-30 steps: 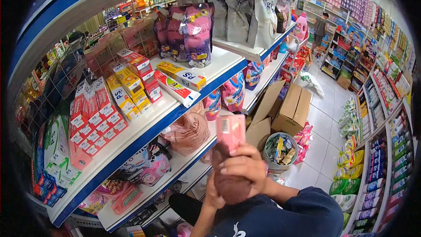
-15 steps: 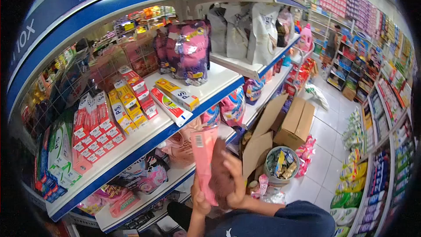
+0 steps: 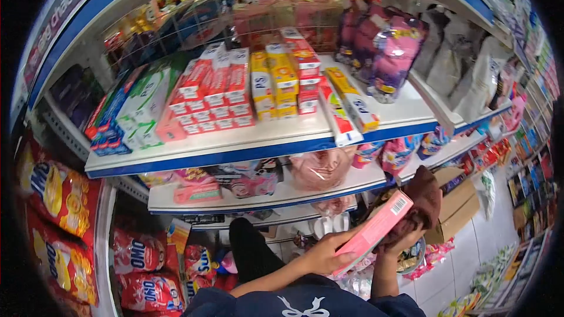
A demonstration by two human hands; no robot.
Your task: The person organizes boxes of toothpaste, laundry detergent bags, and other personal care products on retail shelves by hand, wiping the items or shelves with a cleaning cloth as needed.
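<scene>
Hand [image 3: 330, 252] (left, half-closed) around pink box [image 3: 376, 226], right hand [image 3: 403, 243] around brown cloth [image 3: 424, 201]

Tilted pink box [image 3: 374, 232], brown cloth [image 3: 424, 199]

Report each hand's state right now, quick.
Left hand: closed on a long pink box.
Right hand: holding a bunched brown cloth.
</scene>
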